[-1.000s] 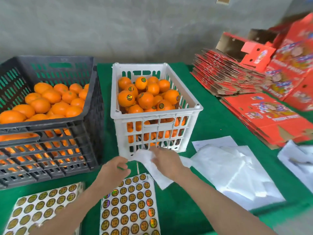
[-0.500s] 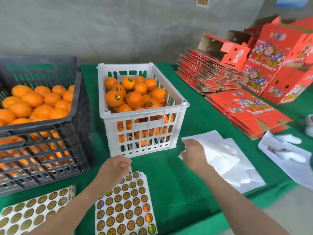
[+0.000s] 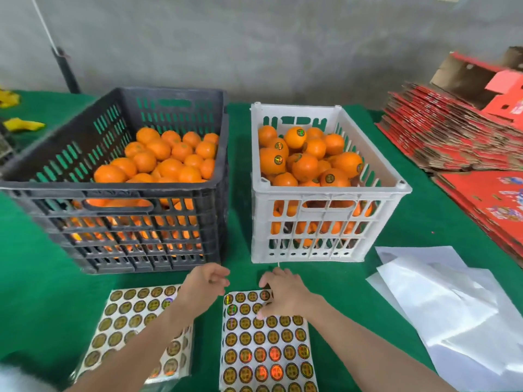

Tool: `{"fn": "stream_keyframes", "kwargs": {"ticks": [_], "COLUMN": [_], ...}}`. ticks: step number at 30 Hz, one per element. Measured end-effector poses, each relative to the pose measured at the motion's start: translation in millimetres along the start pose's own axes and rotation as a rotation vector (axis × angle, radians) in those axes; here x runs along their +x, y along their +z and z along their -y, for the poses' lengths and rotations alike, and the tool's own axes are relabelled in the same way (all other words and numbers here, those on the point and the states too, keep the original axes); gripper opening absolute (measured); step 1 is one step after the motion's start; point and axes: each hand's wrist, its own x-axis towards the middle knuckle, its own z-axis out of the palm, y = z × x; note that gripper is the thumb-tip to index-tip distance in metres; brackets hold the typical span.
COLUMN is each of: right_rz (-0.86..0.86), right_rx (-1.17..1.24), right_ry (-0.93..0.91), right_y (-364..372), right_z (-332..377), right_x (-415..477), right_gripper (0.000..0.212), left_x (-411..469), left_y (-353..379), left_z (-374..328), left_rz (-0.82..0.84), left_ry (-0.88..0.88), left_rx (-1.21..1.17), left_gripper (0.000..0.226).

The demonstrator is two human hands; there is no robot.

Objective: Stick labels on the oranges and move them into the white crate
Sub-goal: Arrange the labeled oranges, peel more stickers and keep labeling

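- Presently: white crate [image 3: 331, 190] stands on green cloth [image 3: 424, 216], heaped close to its rim with labelled oranges [image 3: 304, 166]; round dark-and-gold stickers show on several of them
- Black crate [image 3: 113, 190] just left of the white crate, a narrow strip of cloth between the two; it is the larger one and holds plain oranges [image 3: 169, 165], no sticker showing on any
- Right label sheet [image 3: 266, 349] lies flat on the cloth in front of the white crate, toward its left corner; rows of round gold labels, a few flashing red or green
- Left label sheet [image 3: 127, 318] lies further left of the white crate, in front of the black one; the left forearm crosses over part of it
- Right hand [image 3: 285, 292] sits on the far end of the right label sheet, just in front of the white crate; fingers bent, tips and thumb down on the labels; whether a label is pinched between them, cannot tell
- Left hand [image 3: 203, 287] hovers in front of the white crate's left corner, above the gap between the two sheets; fingers loosely curled, nothing seen in them, outline blurred
- White paper sheets [image 3: 441, 306] in a loose overlapping pile, right of the white crate and nearer the camera
- Flattened red cartons [image 3: 452, 137] stacked well to the right of the white crate
- Yellow scraps [image 3: 22, 124] far left of the white crate, past the black one
- Grey wall [image 3: 254, 52] behind the white crate
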Motion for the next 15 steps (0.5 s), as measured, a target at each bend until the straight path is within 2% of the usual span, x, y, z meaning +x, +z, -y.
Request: {"fn": "stream_keyframes", "kwargs": {"ticks": [3, 6, 11, 15], "right_rz": [0.045, -0.030, -0.119, -0.200], "right_rx": [0.002, 0.063, 0.179, 0.286], "right_ry": [-0.018, -0.006, -0.023, -0.095], "right_y": [-2, -8, -19, -20], "right_z": [-4, -3, -6, -5], "right_x": [1, 5, 9, 8], "right_gripper": [0.068, 0.044, 0.012, 0.011], "left_x": [-3, -6, -7, -3], "left_y": [2, 6, 8, 9], "left_z": [7, 5, -8, -14], "left_rz": [0.113, 0.226, 0.277, 0.308], "left_ry": [-0.021, -0.032, -0.070, -0.080], "left_rx": [0.122, 0.221, 0.239, 0.337], "left_gripper": [0.030, 0.032, 0.037, 0.041]}}
